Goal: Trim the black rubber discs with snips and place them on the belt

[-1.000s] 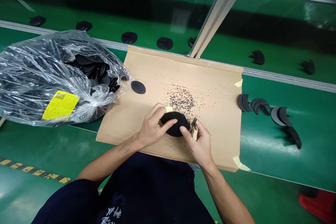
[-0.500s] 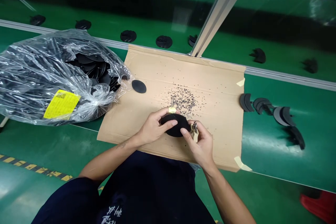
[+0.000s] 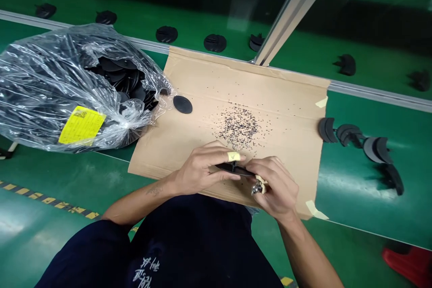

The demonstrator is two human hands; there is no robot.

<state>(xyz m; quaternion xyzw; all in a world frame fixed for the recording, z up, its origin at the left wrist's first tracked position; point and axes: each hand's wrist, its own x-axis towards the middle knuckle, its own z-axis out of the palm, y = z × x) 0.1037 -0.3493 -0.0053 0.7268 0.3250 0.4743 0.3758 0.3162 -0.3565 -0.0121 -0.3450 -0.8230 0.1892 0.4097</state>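
Note:
A black disc [image 3: 232,168] is held nearly edge-on above the cardboard sheet [image 3: 189,139]. My left hand [image 3: 205,166], with yellow tape round one finger, pinches its left side. At the disc's right end is my right hand [image 3: 278,184], its fingers wrapped round a small metal tool with pale yellow wrapping [image 3: 259,185]. Just beyond the hands, many tiny black bits [image 3: 239,126] lie scattered on the cardboard. Another black disc [image 3: 182,104] rests flat at the cardboard's left side.
A clear plastic bag [image 3: 43,94] full of black discs, with a yellow label [image 3: 83,125], stands at the left. Curved black parts [image 3: 378,149] lie at the right. Behind the metal rail [image 3: 371,94], more black parts sit on a green belt, near a slanted metal post [image 3: 297,13].
The held disc has tilted from showing its broad face to nearly edge-on. My right hand has turned over, its knuckles now up, and the tool tip points down toward me. The view has shifted slightly.

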